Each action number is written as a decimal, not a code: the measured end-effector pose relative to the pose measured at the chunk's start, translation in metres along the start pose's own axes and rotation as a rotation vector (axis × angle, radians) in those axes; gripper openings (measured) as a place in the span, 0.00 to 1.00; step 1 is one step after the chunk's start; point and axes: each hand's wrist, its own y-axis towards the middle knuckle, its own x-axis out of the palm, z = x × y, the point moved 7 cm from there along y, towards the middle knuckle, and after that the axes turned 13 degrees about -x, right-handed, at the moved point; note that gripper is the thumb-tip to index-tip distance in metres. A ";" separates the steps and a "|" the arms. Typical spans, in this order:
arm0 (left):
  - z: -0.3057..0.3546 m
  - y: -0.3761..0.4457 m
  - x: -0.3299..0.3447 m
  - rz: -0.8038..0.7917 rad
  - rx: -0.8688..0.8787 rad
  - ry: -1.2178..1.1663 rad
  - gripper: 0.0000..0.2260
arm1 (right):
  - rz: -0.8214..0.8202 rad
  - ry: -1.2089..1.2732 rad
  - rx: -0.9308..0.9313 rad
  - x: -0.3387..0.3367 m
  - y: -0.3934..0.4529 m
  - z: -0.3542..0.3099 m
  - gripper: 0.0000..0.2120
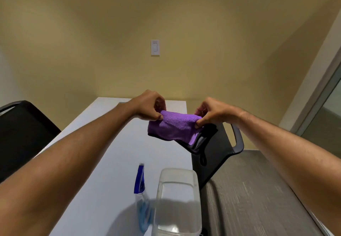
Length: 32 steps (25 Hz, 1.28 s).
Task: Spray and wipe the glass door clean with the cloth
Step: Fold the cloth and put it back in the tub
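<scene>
A purple cloth [174, 128] with a dark edge hangs folded in the air above the white table [103, 162]. My left hand [150, 107] pinches its left top corner and my right hand [212, 112] pinches its right top corner. A clear spray bottle [142, 195] with a blue trigger and blue liquid stands on the table near its front edge, below the cloth. The glass door [328, 110] with its grey frame shows at the far right edge of the view.
A clear plastic container [178, 200] stands beside the bottle at the table's right edge. One black chair [22, 134] is on the left and another black chair [219, 149] on the right. A light switch [155, 47] is on the yellow wall.
</scene>
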 end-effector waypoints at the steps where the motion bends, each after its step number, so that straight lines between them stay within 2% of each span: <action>1: -0.004 0.001 0.009 0.002 0.004 0.008 0.06 | 0.002 -0.001 0.008 0.005 -0.001 0.002 0.07; 4: -0.019 0.004 0.039 -0.036 0.001 0.023 0.06 | -0.004 -0.002 0.045 0.021 -0.001 0.010 0.07; 8: -0.030 0.008 0.075 -0.173 0.033 0.043 0.12 | -0.035 -0.009 0.104 0.040 -0.003 0.024 0.08; 14: -0.035 0.009 0.119 -0.216 -0.052 0.098 0.06 | -0.041 0.079 0.218 0.073 -0.008 0.050 0.07; 17: -0.028 0.014 0.132 -0.207 -0.115 0.171 0.07 | -0.003 0.053 0.275 0.085 -0.010 0.067 0.07; 19: -0.023 0.017 0.142 -0.219 -0.170 0.208 0.09 | 0.018 0.069 0.314 0.093 -0.011 0.081 0.06; 22: -0.019 0.019 0.158 -0.228 -0.284 0.204 0.04 | 0.045 0.135 0.366 0.107 -0.014 0.101 0.06; 24: -0.015 0.021 0.169 -0.209 -0.356 0.192 0.09 | 0.058 0.183 0.401 0.115 -0.018 0.116 0.06; 28: -0.021 0.016 0.196 -0.154 -0.514 0.102 0.10 | 0.107 0.315 0.494 0.139 -0.027 0.144 0.07; 32: -0.046 0.004 0.233 -0.134 -0.713 -0.010 0.09 | 0.192 0.478 0.666 0.187 -0.035 0.170 0.09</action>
